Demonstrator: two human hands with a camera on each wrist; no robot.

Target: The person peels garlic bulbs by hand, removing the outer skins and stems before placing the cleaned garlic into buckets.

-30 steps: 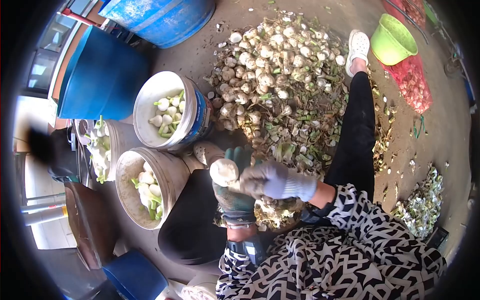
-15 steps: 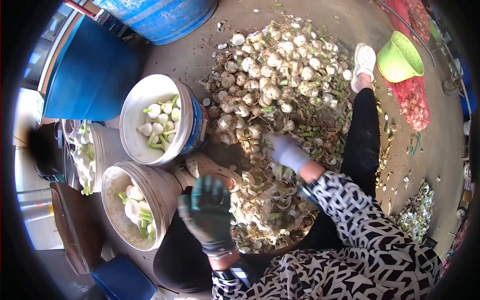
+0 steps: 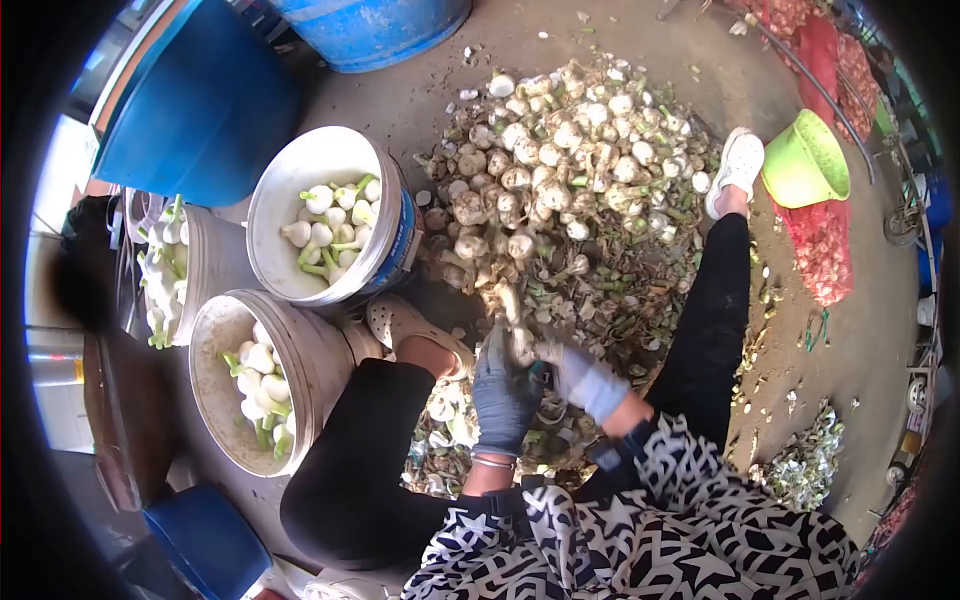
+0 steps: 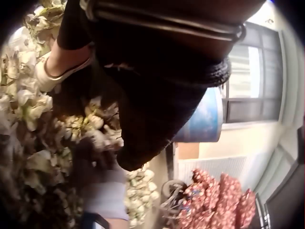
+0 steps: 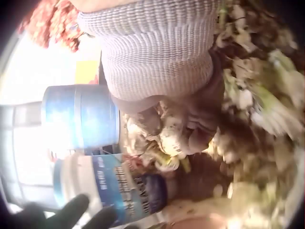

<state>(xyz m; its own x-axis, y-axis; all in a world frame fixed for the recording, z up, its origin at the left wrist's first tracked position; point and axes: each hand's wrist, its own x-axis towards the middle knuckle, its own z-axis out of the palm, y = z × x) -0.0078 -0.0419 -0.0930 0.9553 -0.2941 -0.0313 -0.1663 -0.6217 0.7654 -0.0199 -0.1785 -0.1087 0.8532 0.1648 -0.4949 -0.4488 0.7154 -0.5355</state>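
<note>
Both gloved hands meet at six o'clock of the garlic pile: the right hand clasps an unpeeled garlic bulb, the left hand curls beneath it. Best to strip the skin downward, over the scraps.

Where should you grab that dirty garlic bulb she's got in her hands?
Probably round the fat bulb, hand coming from below: its stalk sticks up towards the pile, so the round end sits lowest, between the left hand and right hand.
</note>
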